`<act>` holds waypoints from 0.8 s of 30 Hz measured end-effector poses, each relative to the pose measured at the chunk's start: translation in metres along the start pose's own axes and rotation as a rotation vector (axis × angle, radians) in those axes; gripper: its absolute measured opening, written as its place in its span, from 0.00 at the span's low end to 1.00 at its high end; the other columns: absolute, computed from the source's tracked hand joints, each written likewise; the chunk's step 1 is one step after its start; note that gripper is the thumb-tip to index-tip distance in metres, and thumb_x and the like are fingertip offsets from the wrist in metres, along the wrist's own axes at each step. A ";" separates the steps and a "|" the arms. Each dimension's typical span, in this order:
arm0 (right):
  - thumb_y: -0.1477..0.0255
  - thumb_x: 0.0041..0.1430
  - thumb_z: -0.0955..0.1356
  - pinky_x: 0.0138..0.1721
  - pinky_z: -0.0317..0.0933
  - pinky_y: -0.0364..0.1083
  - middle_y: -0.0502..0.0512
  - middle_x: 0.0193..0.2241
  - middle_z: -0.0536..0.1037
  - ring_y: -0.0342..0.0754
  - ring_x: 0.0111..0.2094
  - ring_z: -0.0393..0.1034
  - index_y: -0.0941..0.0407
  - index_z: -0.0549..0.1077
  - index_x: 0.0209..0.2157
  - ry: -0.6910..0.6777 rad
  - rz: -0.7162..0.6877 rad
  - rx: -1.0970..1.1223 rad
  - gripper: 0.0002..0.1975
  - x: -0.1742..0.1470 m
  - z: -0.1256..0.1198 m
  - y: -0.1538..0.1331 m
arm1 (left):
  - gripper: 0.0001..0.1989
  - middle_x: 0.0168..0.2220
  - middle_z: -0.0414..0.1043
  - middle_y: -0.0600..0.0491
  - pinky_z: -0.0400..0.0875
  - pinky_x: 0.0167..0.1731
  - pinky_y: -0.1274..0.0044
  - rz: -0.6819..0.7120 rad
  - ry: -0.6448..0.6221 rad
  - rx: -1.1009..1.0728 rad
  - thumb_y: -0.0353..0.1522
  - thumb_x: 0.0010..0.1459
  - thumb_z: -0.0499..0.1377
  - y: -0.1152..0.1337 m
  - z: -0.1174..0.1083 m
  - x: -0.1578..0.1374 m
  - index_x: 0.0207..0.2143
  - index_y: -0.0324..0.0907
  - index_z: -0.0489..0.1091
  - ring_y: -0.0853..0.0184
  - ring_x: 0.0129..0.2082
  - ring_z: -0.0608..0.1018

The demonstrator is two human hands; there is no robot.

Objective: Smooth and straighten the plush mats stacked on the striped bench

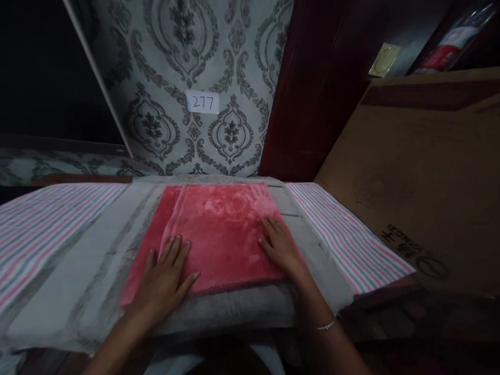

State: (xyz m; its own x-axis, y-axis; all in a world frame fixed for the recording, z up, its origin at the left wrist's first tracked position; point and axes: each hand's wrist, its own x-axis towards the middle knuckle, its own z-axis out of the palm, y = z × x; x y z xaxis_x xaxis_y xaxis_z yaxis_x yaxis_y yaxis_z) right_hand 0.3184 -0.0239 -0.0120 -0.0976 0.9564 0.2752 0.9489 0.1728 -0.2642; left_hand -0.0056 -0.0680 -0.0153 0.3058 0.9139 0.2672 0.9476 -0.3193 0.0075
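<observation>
As the folded pink plush cloth (226, 239) seems soft and light, opposite edges are best held; left hand (163, 281) and right hand (282, 246) are laid on it, fingers unclenched

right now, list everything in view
folded plush cloth: 1, pink, centre
fleecy cloth: 1, grey, beneath that
striped cloth: count unclear, white-pink-grey, both sides
framed panel: 1, black, upper left
damask wallpaper: 1, grey, background
paper label "277": 1, white, on wallpaper
glossy panel: 1, maroon, beside wallpaper
square plate: 1, cream, upper right
cardboard box: 1, brown, right
packaged item: 1, red-white, above box
thin bracelet: 1, silvery, right wrist
left grip: 1, on plush cloth
right grip: 1, on plush cloth
</observation>
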 end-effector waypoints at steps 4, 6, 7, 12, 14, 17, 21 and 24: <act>0.68 0.65 0.58 0.65 0.45 0.53 0.61 0.68 0.55 0.53 0.68 0.47 0.57 0.54 0.68 0.014 -0.078 0.023 0.31 0.049 -0.022 -0.013 | 0.34 0.69 0.51 0.42 0.48 0.65 0.55 0.074 -0.011 -0.089 0.45 0.64 0.45 0.015 -0.029 0.049 0.68 0.38 0.51 0.54 0.69 0.53; 0.69 0.65 0.58 0.65 0.44 0.54 0.59 0.68 0.54 0.52 0.68 0.46 0.56 0.54 0.68 0.003 -0.073 0.023 0.30 0.082 -0.032 -0.027 | 0.33 0.70 0.47 0.41 0.47 0.66 0.56 0.093 -0.049 -0.135 0.42 0.64 0.45 0.036 -0.042 0.092 0.69 0.38 0.47 0.55 0.70 0.51; 0.70 0.65 0.57 0.65 0.44 0.53 0.59 0.68 0.54 0.53 0.68 0.47 0.56 0.54 0.68 -0.012 -0.055 0.018 0.30 0.098 -0.035 -0.034 | 0.33 0.70 0.46 0.41 0.47 0.66 0.56 0.079 -0.090 -0.150 0.40 0.64 0.45 0.048 -0.047 0.115 0.69 0.38 0.46 0.54 0.70 0.50; 0.67 0.69 0.56 0.64 0.45 0.56 0.58 0.68 0.54 0.55 0.67 0.49 0.52 0.57 0.66 -0.076 0.067 -0.020 0.26 0.131 -0.025 -0.055 | 0.34 0.70 0.43 0.37 0.48 0.64 0.53 -0.106 -0.214 -0.152 0.41 0.64 0.47 0.078 -0.033 0.192 0.69 0.37 0.47 0.50 0.70 0.49; 0.63 0.69 0.56 0.65 0.42 0.60 0.57 0.69 0.53 0.57 0.68 0.45 0.50 0.57 0.66 -0.083 0.076 -0.029 0.26 0.124 -0.007 -0.055 | 0.33 0.70 0.44 0.37 0.45 0.64 0.49 -0.125 -0.188 -0.136 0.42 0.64 0.45 0.073 -0.012 0.194 0.68 0.37 0.49 0.48 0.69 0.50; 0.62 0.68 0.57 0.65 0.37 0.63 0.54 0.70 0.51 0.57 0.69 0.40 0.48 0.56 0.67 -0.086 0.069 -0.034 0.27 0.113 0.018 -0.049 | 0.32 0.70 0.44 0.40 0.41 0.64 0.48 -0.100 -0.108 -0.096 0.44 0.65 0.43 0.065 0.016 0.185 0.68 0.41 0.52 0.49 0.70 0.50; 0.61 0.68 0.56 0.65 0.37 0.62 0.53 0.70 0.51 0.56 0.69 0.41 0.47 0.56 0.67 -0.077 0.074 -0.044 0.27 0.110 0.028 -0.046 | 0.33 0.71 0.44 0.43 0.43 0.64 0.48 -0.097 -0.103 -0.089 0.47 0.64 0.43 0.056 0.025 0.186 0.67 0.44 0.53 0.51 0.70 0.51; 0.60 0.68 0.56 0.65 0.38 0.62 0.54 0.70 0.51 0.56 0.69 0.41 0.48 0.57 0.67 -0.079 0.072 -0.051 0.27 0.112 0.026 -0.046 | 0.33 0.71 0.42 0.45 0.39 0.64 0.47 -0.152 -0.168 -0.086 0.48 0.64 0.42 0.039 0.016 0.199 0.68 0.46 0.52 0.50 0.70 0.48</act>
State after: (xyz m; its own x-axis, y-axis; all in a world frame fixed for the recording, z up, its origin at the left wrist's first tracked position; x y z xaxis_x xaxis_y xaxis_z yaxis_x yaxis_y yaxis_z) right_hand 0.2560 0.0816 0.0073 -0.0504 0.9818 0.1830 0.9680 0.0931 -0.2328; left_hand 0.0930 0.1052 0.0230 0.1778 0.9797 0.0927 0.9749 -0.1882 0.1190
